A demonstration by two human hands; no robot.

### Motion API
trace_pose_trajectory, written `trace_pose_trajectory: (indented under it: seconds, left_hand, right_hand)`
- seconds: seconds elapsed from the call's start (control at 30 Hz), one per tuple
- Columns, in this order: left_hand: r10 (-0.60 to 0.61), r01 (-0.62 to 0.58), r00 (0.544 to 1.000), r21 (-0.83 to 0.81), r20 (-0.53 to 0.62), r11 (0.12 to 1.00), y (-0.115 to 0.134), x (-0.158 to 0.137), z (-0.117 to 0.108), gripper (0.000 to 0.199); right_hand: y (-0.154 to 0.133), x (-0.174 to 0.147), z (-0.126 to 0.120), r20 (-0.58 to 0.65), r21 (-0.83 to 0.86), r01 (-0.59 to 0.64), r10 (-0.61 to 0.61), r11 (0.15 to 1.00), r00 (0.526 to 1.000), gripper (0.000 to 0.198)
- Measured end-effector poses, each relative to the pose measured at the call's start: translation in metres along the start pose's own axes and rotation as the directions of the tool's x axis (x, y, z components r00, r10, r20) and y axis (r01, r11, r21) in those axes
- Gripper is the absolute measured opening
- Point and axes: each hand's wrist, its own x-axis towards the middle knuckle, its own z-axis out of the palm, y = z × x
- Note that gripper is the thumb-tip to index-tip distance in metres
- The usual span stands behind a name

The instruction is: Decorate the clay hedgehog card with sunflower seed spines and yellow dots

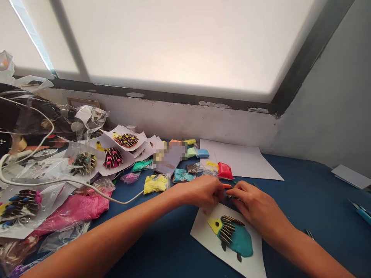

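On white paper (203,227) in front of me is a clay hedgehog (242,241) with a teal body, a yellow head and rows of dark, pale-edged spines over part of its back. My left hand (206,190) is closed just beyond the paper's far edge, its fingertips turned down and what they hold hidden. Close beside it, the fingers of my right hand (253,200) pinch together on something small that I cannot make out. An orange piece (227,186) shows between the two hands; its kind is unclear.
Packets of yellow clay (155,183), blue clay (184,175) and red clay (225,170) lie beyond my hands. Finished hedgehog pictures (113,156) pile up at left, near a white cable (78,183) and a pink mesh cloth (84,206). A blue-handled tool (362,212) rests far right.
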Motion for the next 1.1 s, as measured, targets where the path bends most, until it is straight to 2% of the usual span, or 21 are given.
trace_pose_trajectory:
  seconds: [0.17,0.33,0.43,0.57,0.7,0.8,0.87,0.97,1.1]
  left_hand:
    - [0.01,-0.01,1.0,0.009,-0.016,1.0,0.004,0.0,0.002,0.008]
    - [0.029,-0.029,1.0,0.018,0.002,0.999,0.001,0.004,0.006,0.007]
    - [0.027,-0.027,1.0,0.016,0.0,1.0,0.0,0.004,0.006,0.008]
    - [-0.001,0.001,1.0,-0.003,0.024,1.0,0.003,0.002,0.005,0.009]
    - [-0.004,0.004,0.998,-0.006,0.059,1.0,0.006,0.0,0.003,0.005]
    - [-0.004,0.004,0.998,0.0,0.067,1.0,0.009,-0.002,0.003,0.003]
    - [0.052,-0.052,0.999,-0.003,0.008,0.999,0.01,-0.002,0.005,0.008]
    - [0.15,-0.152,0.987,-0.032,-0.059,0.988,0.012,0.001,0.011,0.009]
    - [0.17,-0.174,0.985,-0.122,-0.042,0.977,0.012,0.002,0.012,0.024]
  right_hand:
    - [0.0,0.013,0.012,-0.004,-0.021,0.044,-0.044,0.999,0.999,0.028]
    - [0.006,0.005,0.01,-0.057,-0.011,0.066,-0.067,0.998,0.996,0.027]
    - [0.005,-0.012,-0.004,-0.105,0.037,0.019,-0.015,0.999,0.994,0.028]
    - [-0.004,-0.043,-0.019,-0.189,0.332,-0.071,0.14,0.941,0.972,0.025]
    - [-0.011,-0.07,-0.017,-0.123,0.446,-0.15,0.226,0.882,0.966,0.022]
    - [-0.016,-0.077,-0.012,-0.078,0.463,-0.174,0.236,0.869,0.969,0.016]
    - [-0.021,-0.076,-0.011,-0.098,0.459,-0.148,0.215,0.876,0.972,0.016]
    - [-0.026,-0.072,-0.013,-0.202,0.416,-0.066,0.163,0.907,0.966,0.019]
    - [-0.026,-0.069,-0.012,-0.284,0.343,0.007,0.097,0.939,0.954,0.021]
